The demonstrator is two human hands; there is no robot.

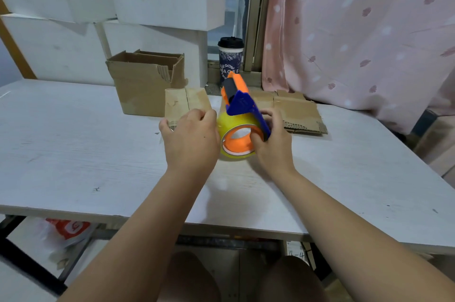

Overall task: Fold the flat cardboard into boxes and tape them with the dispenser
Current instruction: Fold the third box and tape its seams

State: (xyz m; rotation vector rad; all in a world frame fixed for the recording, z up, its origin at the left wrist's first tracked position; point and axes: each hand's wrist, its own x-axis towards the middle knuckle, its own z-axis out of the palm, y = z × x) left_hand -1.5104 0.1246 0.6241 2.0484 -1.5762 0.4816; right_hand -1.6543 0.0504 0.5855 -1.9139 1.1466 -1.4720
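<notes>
At the middle of the table [73, 141], the right hand [270, 139] gripped the tape dispenser [240, 104] while the left hand [189, 134] curled against its roll [225, 129], hold unclear, probably freeing tape; folding the flat cardboard [295, 112] just beyond seemed next.

The left forearm [160, 215] and right forearm [330, 215] are bare from the wrists to the lower edge of the view, with nothing worn at either wrist. The left hand [190, 136] has a small dark speck on its back, and a faint glint by its little finger, too small to identify. The right hand [270, 141] is bare. Below the near edge of the tabletop [73, 154], a bare left knee [189, 277] and right knee [290, 279] show.
</notes>
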